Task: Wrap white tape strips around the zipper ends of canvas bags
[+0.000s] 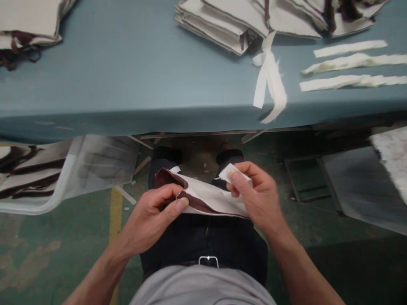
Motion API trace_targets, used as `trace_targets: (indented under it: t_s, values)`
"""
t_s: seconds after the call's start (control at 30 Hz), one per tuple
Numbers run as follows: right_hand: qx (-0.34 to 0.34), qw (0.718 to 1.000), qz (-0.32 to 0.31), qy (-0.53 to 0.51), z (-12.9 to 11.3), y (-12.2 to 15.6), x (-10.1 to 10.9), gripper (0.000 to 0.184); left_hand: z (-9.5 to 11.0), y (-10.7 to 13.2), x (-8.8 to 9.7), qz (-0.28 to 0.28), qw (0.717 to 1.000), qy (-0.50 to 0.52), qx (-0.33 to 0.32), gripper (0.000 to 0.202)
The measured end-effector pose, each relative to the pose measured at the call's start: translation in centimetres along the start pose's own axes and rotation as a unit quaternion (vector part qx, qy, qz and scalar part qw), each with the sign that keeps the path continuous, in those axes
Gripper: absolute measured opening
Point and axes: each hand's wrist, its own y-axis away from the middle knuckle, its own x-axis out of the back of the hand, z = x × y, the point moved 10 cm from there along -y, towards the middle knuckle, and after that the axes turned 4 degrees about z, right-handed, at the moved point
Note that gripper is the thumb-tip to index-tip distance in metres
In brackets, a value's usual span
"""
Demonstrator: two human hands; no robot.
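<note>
A cream fabric piece with dark brown trim [206, 190] is held in front of my lap, below the table edge. My left hand [162, 207] pinches its brown edge at the left end, thumb and fingers closed on it. Above the piece's right part, my right hand [254, 190] grips a short white fabric strip [227, 173] between thumb and fingers. The lower side of that hand overlaps the fabric piece, and whether it touches it I cannot tell. Another small white end [175, 169] sticks out behind the brown trim.
On the blue-covered table [127, 84] lie a stack of cream pieces [219, 21], a knotted white strip [270, 80], several loose strips [349, 81] and another pile [28, 19]. A plastic bin [60, 190] with trimmed pieces stands at left. A dark metal frame [295, 178] is at right.
</note>
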Motion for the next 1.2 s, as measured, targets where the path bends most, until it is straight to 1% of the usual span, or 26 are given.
trace_targets:
  t_s: [0.07,0.13,0.23,0.3,0.33,0.4,0.53,0.67,0.77,0.87,1.0,1.1,1.2]
  values:
    - [0.029,0.999,-0.002,0.018,-3.3,0.0,1.4,0.023,1.5,-0.8,0.0,-0.014,1.0,0.017,-0.021,0.036]
    - [0.079,0.995,-0.016,0.058,-6.7,0.5,1.8,0.02,3.0,-1.6,-0.3,-0.031,0.998,0.039,-0.04,0.036]
    - [0.187,0.973,-0.022,0.133,-11.0,1.7,0.9,0.017,4.3,-2.7,-0.7,-0.032,0.995,0.083,-0.048,0.035]
    - [0.247,0.954,-0.012,0.167,-12.6,2.2,-0.2,0.016,4.2,-3.3,-1.0,-0.024,0.991,0.125,-0.036,0.034]
    - [0.267,0.948,-0.01,0.176,-12.9,2.1,-0.7,0.016,4.0,-3.5,-1.2,-0.02,0.989,0.147,-0.027,0.034]
    - [0.276,0.944,-0.01,0.179,-12.8,1.7,-1.5,0.016,3.5,-3.8,-1.6,-0.01,0.983,0.185,-0.011,0.034]
    - [0.249,0.954,-0.016,0.165,-11.3,0.4,-2.1,0.017,3.1,-3.9,-1.8,0.016,0.977,0.212,-0.01,0.037]
    - [0.201,0.966,-0.028,0.158,-9.8,-0.2,-2.4,0.012,3.5,-4.0,-2.1,0.008,0.981,0.195,-0.011,0.038]
    - [0.171,0.976,-0.036,0.131,-9.0,-0.5,-2.5,0.01,3.5,-4.1,-2.2,-0.004,0.981,0.196,-0.001,0.039]
    - [0.168,0.98,-0.048,0.098,-9.0,-0.6,-2.8,0.014,3.3,-4.2,-2.2,-0.009,0.981,0.196,0.003,0.038]
    - [0.188,0.974,-0.057,0.115,-9.4,-0.6,-3.3,0.015,3.5,-4.1,-2.0,-0.01,0.982,0.189,-0.014,0.037]
    - [0.2,0.971,-0.042,0.122,-9.7,-0.5,-3.3,0.016,3.7,-4.1,-1.9,-0.004,0.984,0.176,-0.026,0.037]
    - [0.203,0.973,-0.019,0.106,-9.9,-0.5,-3.1,0.017,3.8,-4.2,-1.8,0.01,0.987,0.157,-0.042,0.038]
